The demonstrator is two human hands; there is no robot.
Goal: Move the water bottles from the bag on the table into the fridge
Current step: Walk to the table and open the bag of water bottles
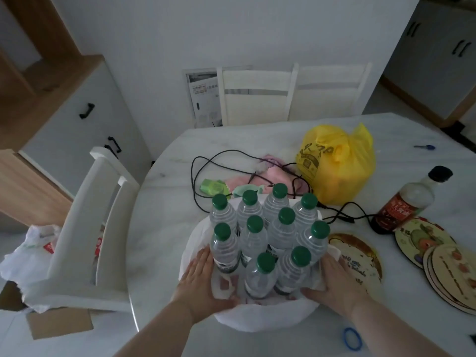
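Several clear water bottles [266, 233] with green caps stand upright, packed together in a white plastic bag [262, 315] at the near edge of the white table [164, 222]. My left hand [199, 282] presses the bag's left side, its fingers pushing the plastic down beside the nearest left bottle. My right hand [337, 282] holds the bag's right side, gripping bunched plastic next to the nearest right bottle. The bag's rim is pulled down below the bottles' shoulders. No fridge is in view.
A yellow plastic bag [340, 163], a black cable [203, 176], pink cloth [273, 176] and a dark sauce bottle [404, 202] lie behind and right. Round coasters [443, 269] sit at right. A white chair [103, 217] stands left of the table; two more stand behind.
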